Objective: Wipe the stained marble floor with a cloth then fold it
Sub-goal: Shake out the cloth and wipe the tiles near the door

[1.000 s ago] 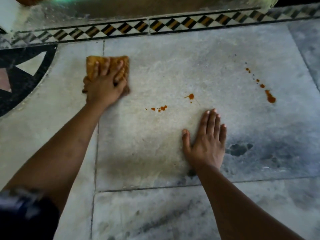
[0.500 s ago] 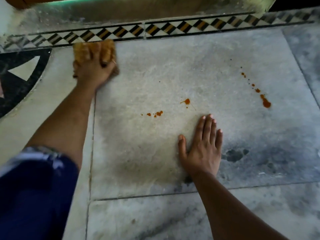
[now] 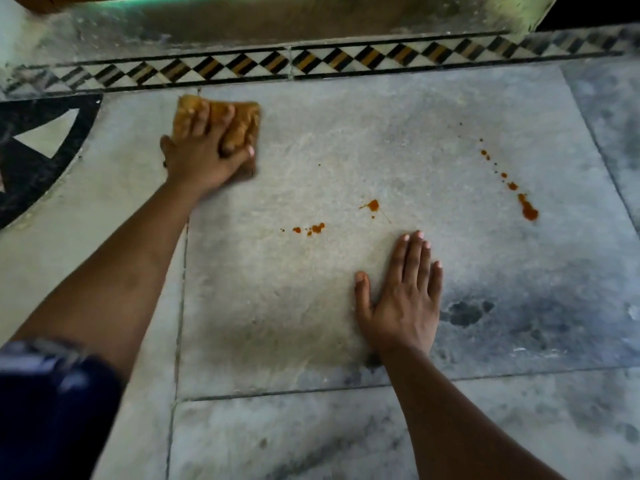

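The left hand [image 3: 204, 157] pressed the cloth [image 3: 242, 116] to the floor [image 3: 346, 140] just below the border [image 3: 346, 62]. Its fingers [image 3: 201, 116] were spread flat over the folded pad, with the thumb against its right edge. Half a second earlier the cloth had been pushed up almost against the border. It had since slid back down and a little to the right, close to where it lay a second before. That looked like one short scrubbing stroke over the same patch astride the tile seam.

The stroke had not reached the stains. A small cluster [image 3: 313, 228] well below the border, a single spot [image 3: 373, 204] to its right, and a trail [image 3: 528, 211] further right all looked unchanged across the three moments.

The right hand [image 3: 403, 306] had stayed put, furthest from the border of all these. It lay palm down with straight fingers held close together, holding nothing, apparently as a prop.

The wiping seemed barely begun. The cloth would probably have to travel right and away from the border to meet the cluster first, and folding was still to come.
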### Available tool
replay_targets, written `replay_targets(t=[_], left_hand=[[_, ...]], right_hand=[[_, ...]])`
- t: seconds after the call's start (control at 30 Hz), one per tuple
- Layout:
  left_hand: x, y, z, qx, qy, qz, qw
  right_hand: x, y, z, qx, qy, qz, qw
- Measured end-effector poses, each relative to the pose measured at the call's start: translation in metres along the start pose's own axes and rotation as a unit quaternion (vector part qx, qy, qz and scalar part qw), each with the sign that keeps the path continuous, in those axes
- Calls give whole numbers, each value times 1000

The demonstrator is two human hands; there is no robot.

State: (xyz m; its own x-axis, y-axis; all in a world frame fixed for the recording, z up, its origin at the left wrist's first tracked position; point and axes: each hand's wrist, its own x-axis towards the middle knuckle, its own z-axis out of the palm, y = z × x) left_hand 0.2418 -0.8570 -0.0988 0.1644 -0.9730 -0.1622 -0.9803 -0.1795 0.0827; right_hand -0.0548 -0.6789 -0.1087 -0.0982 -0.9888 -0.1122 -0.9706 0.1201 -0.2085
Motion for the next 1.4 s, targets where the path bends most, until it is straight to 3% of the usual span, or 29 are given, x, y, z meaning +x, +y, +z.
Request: replay_targets(t=[0.07,0.13,0.23,0.33,0.43,0.53,0.63,0.77,0.87,1.0,1.1,1.27,1.33,1.4], left_hand=[[34,23,-10,-50,-13,-55,997],[45,54,-14,-51,-17,-41,998],[5,74,0,20,-20,84,996],[-41,40,16,25,0,178,984],[-19,30,10,-1,1,95,995],[14,75,2,-25,-12,15,1000],[-4,121,12,28,-8,101,995],[-67,81,26,33,18,245,969],[-49,45,16,24,9,163,986],[-11,84,8,-27,-7,29,999],[-36,109,20,-41,1,81,996],[-152,67,31,27,22,225,974],[-163,37,24,92,38,201,974],[-143,22,19,110,48,118,986]], right_hand=[[0,1,1,-2,4,-3,1000],[0,1,0,0,4,-4,1000],[-1,0,-1,0,4,-1,1000],[0,-2,-2,10,6,1,1000],[0,0,0,11,9,2,1000],[-1,1,1,6,8,-1,1000],[0,1,-1,13,10,-1,1000],[0,1,0,22,10,-3,1000],[0,2,1,22,12,-2,1000],[0,3,2,25,15,-7,1000],[-1,3,3,27,16,-7,999],[1,4,3,27,11,-13,999],[1,4,4,25,16,-14,999],[2,5,6,26,25,-16,999]])
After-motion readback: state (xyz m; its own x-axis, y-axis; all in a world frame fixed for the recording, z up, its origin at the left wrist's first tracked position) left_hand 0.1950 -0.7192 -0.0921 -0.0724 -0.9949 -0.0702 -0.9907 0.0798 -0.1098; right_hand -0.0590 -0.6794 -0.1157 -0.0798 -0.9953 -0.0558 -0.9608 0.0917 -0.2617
